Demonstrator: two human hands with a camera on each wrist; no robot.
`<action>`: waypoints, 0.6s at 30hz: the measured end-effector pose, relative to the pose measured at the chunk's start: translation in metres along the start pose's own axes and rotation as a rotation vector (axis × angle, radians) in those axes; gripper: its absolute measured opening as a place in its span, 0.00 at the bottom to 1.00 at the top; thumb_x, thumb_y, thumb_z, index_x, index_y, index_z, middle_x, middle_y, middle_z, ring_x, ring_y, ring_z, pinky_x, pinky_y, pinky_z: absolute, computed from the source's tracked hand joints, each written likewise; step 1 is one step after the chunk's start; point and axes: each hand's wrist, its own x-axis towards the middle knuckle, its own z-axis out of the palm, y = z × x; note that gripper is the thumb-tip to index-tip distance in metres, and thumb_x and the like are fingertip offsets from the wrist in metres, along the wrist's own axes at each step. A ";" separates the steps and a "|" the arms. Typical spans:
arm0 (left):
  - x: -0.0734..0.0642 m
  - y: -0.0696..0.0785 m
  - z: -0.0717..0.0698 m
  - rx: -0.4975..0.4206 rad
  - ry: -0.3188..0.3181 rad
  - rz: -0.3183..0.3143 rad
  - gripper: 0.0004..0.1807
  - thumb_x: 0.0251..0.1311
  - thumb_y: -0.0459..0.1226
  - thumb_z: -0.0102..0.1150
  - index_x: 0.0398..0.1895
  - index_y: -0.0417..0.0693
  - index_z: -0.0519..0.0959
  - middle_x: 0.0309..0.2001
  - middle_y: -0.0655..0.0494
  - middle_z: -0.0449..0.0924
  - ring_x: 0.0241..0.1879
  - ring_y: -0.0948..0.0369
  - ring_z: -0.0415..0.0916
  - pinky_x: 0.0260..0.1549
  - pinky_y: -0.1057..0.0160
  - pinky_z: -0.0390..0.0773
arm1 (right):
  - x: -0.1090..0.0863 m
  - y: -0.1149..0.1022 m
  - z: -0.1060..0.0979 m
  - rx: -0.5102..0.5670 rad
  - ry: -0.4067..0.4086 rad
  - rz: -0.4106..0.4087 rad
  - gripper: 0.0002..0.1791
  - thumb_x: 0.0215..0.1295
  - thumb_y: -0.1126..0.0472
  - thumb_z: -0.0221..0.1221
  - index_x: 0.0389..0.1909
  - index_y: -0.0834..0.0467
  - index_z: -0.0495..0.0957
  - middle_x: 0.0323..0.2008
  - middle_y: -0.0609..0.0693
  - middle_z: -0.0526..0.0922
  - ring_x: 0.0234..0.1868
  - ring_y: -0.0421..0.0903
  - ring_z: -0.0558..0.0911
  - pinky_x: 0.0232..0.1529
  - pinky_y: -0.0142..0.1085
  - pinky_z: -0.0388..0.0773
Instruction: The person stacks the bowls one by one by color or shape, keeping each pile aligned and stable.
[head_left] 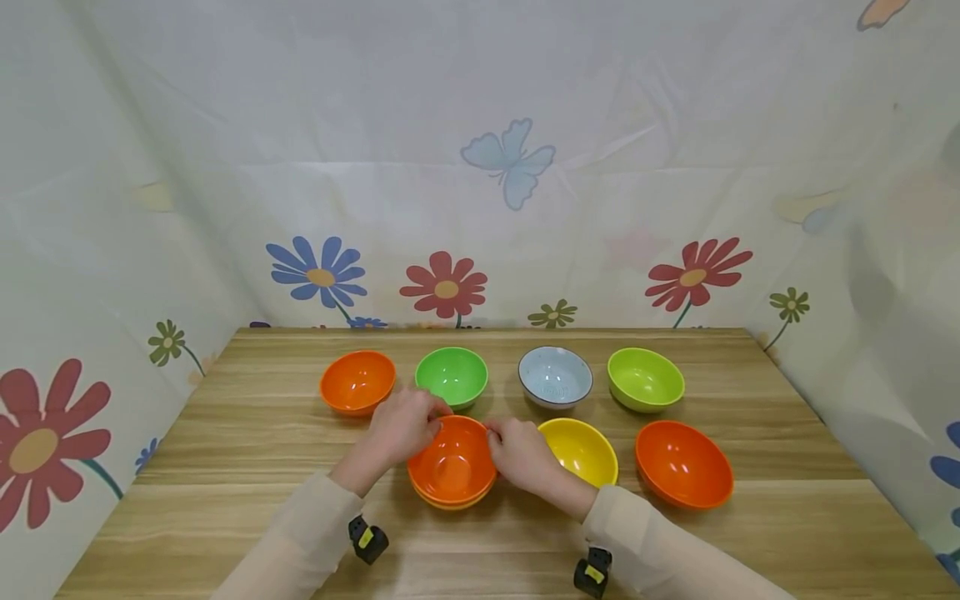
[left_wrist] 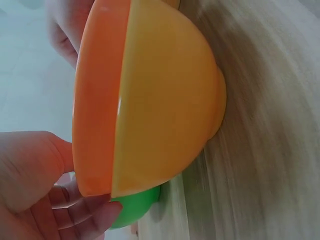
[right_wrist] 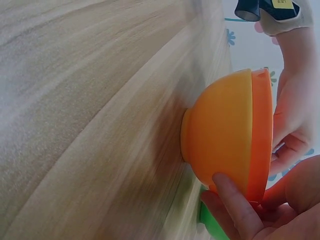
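Near the front of the table, an orange bowl [head_left: 453,467] sits nested inside a yellow-orange bowl [left_wrist: 165,100], with a band of orange showing above the outer rim. At its left side my left hand [head_left: 405,425] holds the orange rim, thumb by the edge and fingers along the outside. My right hand [head_left: 525,454] grips the opposite side. In the right wrist view, its fingers [right_wrist: 232,200] rest against the outer yellow-orange bowl while the thumb is at the orange rim. Both bowls stand upright, the outer one's foot at the tabletop.
Behind stand another orange bowl [head_left: 358,383], a green bowl [head_left: 452,377], a pale blue bowl [head_left: 555,377] and a lime bowl [head_left: 645,379]. Right of the stack are a yellow bowl [head_left: 581,450], partly behind my right hand, and a red-orange bowl [head_left: 684,464]. A patterned cloth [head_left: 375,192] hangs behind the wooden table [head_left: 225,500].
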 end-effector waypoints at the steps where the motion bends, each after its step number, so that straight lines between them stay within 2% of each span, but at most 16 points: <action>1: -0.001 -0.001 0.000 -0.019 0.011 -0.007 0.06 0.52 0.36 0.63 0.34 0.53 0.85 0.29 0.60 0.79 0.26 0.63 0.69 0.21 0.70 0.73 | 0.000 0.000 0.000 0.001 -0.002 0.002 0.10 0.63 0.66 0.50 0.36 0.60 0.81 0.19 0.48 0.76 0.16 0.38 0.70 0.15 0.27 0.68; 6: -0.009 -0.008 0.002 -0.100 0.068 -0.048 0.06 0.55 0.41 0.61 0.34 0.54 0.84 0.27 0.63 0.78 0.25 0.66 0.71 0.22 0.71 0.73 | 0.000 0.000 0.000 0.007 -0.013 0.013 0.11 0.63 0.66 0.50 0.38 0.61 0.81 0.20 0.49 0.76 0.15 0.38 0.70 0.15 0.27 0.69; 10: -0.014 -0.016 0.004 -0.136 0.109 -0.056 0.05 0.54 0.42 0.61 0.32 0.55 0.84 0.26 0.66 0.78 0.25 0.67 0.71 0.23 0.71 0.73 | 0.000 0.000 0.000 0.000 -0.006 0.009 0.11 0.63 0.66 0.50 0.39 0.61 0.81 0.21 0.49 0.78 0.16 0.38 0.70 0.15 0.26 0.68; 18: -0.025 -0.027 0.006 -0.307 0.181 -0.081 0.05 0.55 0.39 0.60 0.33 0.56 0.84 0.34 0.65 0.81 0.31 0.66 0.75 0.29 0.70 0.77 | 0.000 0.000 0.000 -0.008 0.004 0.005 0.12 0.62 0.66 0.51 0.39 0.62 0.81 0.22 0.50 0.78 0.17 0.39 0.70 0.15 0.26 0.68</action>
